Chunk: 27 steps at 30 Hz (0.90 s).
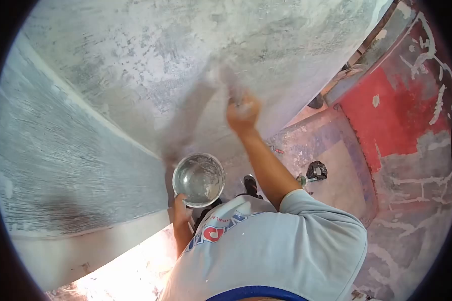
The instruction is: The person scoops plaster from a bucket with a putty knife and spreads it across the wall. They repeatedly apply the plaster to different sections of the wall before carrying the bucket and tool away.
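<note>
My left hand (182, 209) grips the near left rim of a round metal bowl (200, 179), with the thumb over the edge. Wet-looking grey material coats the bowl's inside. My right hand (243, 113) is raised against the grey, patchy wall (150, 55), its fingers closed round a tool (227, 78) smeared by motion. The tool's blurred end lies at or close to the wall surface; whether it touches cannot be made out. A shadow of the arm falls on the wall to the left of it.
At the left, a second grey wall (85, 165) meets the first at a corner. A red and grey patched wall (397, 115) stands at the right. On the floor (336, 185) lies a black object (317, 170). My shoe (250, 184) shows below the bowl.
</note>
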Available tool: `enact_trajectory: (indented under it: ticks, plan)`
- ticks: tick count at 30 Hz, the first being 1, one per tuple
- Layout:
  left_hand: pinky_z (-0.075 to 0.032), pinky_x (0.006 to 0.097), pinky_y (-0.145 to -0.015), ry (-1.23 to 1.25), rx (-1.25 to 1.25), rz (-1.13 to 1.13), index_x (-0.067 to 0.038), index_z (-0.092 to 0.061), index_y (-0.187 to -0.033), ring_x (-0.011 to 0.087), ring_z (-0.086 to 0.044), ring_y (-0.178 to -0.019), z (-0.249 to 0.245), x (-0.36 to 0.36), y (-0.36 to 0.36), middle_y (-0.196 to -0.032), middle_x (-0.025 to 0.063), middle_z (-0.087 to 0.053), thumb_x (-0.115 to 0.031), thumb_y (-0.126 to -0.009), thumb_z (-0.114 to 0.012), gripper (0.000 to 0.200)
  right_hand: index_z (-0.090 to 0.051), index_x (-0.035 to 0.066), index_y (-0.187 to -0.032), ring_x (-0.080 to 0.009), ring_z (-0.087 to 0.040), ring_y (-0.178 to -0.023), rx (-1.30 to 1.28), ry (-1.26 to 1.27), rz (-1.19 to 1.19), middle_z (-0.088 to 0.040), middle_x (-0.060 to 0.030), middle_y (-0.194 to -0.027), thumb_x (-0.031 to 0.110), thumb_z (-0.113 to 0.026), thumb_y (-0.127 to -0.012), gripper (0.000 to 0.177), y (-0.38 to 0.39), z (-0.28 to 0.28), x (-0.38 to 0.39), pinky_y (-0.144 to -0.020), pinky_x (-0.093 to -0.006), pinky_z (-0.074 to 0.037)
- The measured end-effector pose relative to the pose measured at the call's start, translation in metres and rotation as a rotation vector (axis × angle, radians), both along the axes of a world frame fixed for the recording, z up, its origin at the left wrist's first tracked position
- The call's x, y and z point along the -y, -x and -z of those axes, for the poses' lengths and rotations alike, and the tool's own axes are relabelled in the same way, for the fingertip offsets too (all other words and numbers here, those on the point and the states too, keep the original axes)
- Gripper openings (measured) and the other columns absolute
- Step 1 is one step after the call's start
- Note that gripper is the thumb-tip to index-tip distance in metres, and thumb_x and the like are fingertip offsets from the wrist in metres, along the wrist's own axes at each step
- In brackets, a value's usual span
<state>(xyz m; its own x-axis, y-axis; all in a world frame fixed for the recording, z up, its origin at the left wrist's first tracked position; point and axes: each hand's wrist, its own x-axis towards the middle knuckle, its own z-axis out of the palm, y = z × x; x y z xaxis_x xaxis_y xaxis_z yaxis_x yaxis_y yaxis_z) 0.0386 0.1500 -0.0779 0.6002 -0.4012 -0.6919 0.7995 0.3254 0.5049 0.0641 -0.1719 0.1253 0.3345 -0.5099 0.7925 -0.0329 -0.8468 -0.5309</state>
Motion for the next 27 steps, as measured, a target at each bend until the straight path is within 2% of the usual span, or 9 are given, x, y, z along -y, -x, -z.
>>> enact_trajectory:
  ticks: [2, 5, 8, 13, 16, 17, 23, 25, 27]
  plan:
    - [-0.049, 0.0407, -0.091, 0.005, 0.001, 0.008, 0.002, -0.051, -0.12, 0.0301, -0.06, -0.101, 0.004, -0.003, -0.003, -0.109, 0.0135, -0.059, -0.011, -0.072, -0.053, 0.05, -0.065, -0.002, -0.089, -0.0374, -0.061, -0.064, 0.273, -0.22, 0.185, -0.063, -0.021, -0.074, 0.006, -0.055, -0.083, 0.014, 0.006, -0.027, 0.032, -0.057, -0.0382, -0.047]
    - [-0.049, 0.0317, -0.06, -0.21, 0.192, 0.016, -0.002, -0.059, -0.104, 0.0223, -0.062, -0.076, -0.02, -0.004, 0.009, -0.089, 0.0074, -0.059, -0.018, -0.069, -0.06, 0.039, -0.065, -0.002, -0.091, -0.038, -0.06, -0.063, 0.368, -0.185, 0.285, -0.062, -0.0198, -0.071, 0.005, -0.056, -0.079, 0.016, 0.001, -0.049, 0.07, -0.057, -0.0407, -0.047]
    - [-0.05, 0.0386, -0.087, -0.282, -0.003, 0.028, -0.002, -0.054, -0.119, 0.0271, -0.06, -0.1, -0.043, 0.0, 0.006, -0.11, 0.0122, -0.059, -0.013, -0.071, -0.054, 0.048, -0.068, 0.002, -0.098, -0.0362, -0.061, -0.065, 0.293, 0.1, 0.353, -0.062, -0.0172, -0.071, 0.001, -0.056, -0.073, 0.028, -0.033, -0.038, 0.057, -0.066, -0.042, -0.051]
    - [-0.051, 0.0384, -0.083, -0.178, 0.036, -0.01, 0.0, -0.057, -0.11, 0.0259, -0.06, -0.094, -0.033, -0.003, 0.008, -0.102, 0.0107, -0.06, -0.01, -0.072, -0.053, 0.039, -0.069, 0.008, -0.105, -0.0323, -0.062, -0.069, 0.272, 0.428, 0.019, -0.065, -0.0154, -0.081, 0.001, -0.057, -0.071, 0.037, -0.067, -0.021, -0.046, -0.071, -0.0403, -0.053]
    - [-0.05, 0.0397, -0.084, -0.014, -0.021, -0.023, 0.001, -0.057, -0.11, 0.0273, -0.06, -0.095, 0.021, -0.014, 0.001, -0.103, 0.011, -0.06, -0.009, -0.072, -0.053, 0.04, -0.069, 0.009, -0.106, -0.0324, -0.063, -0.07, 0.087, 0.232, -0.243, -0.065, -0.0154, -0.081, 0.0, -0.056, -0.072, 0.037, -0.026, 0.005, -0.044, -0.068, -0.0409, -0.053]
    - [-0.05, 0.0416, -0.084, -0.047, 0.096, 0.023, 0.001, -0.056, -0.111, 0.0283, -0.06, -0.095, 0.057, -0.025, -0.002, -0.102, 0.0112, -0.06, -0.01, -0.072, -0.054, 0.041, -0.068, 0.006, -0.105, -0.0335, -0.062, -0.07, 0.069, 0.263, -0.081, -0.065, -0.0166, -0.081, 0.0, -0.056, -0.072, 0.036, -0.015, 0.01, -0.029, -0.067, -0.0407, -0.052]
    - [-0.05, 0.0439, -0.088, -0.105, -0.003, -0.031, 0.0, -0.054, -0.115, 0.0291, -0.06, -0.098, -0.011, -0.01, 0.008, -0.106, 0.0115, -0.059, -0.01, -0.072, -0.054, 0.045, -0.061, -0.009, -0.097, -0.0407, -0.063, -0.078, 0.459, -0.224, 0.338, -0.065, -0.0255, -0.087, -0.002, -0.05, -0.073, 0.027, 0.015, -0.049, 0.099, -0.073, -0.0434, -0.049]
    - [-0.05, 0.0431, -0.088, -0.017, 0.024, -0.007, 0.0, -0.055, -0.117, 0.0289, -0.06, -0.1, -0.01, -0.009, 0.004, -0.107, 0.012, -0.06, -0.011, -0.072, -0.054, 0.046, -0.059, -0.01, -0.102, -0.029, -0.064, -0.081, 0.403, -0.273, 0.308, -0.066, -0.0212, -0.089, -0.001, -0.053, -0.08, 0.025, -0.004, -0.064, 0.092, -0.075, -0.0366, -0.048]
    - [-0.05, 0.0425, -0.087, -0.088, 0.023, -0.004, 0.001, -0.055, -0.117, 0.0286, -0.06, -0.1, -0.03, -0.005, 0.008, -0.109, 0.0124, -0.06, -0.01, -0.072, -0.054, 0.046, -0.062, -0.007, -0.108, -0.0337, -0.063, -0.075, 0.377, 0.118, 0.268, -0.066, -0.0228, -0.09, 0.007, -0.053, -0.085, 0.029, -0.029, -0.059, 0.051, -0.067, -0.0399, -0.049]
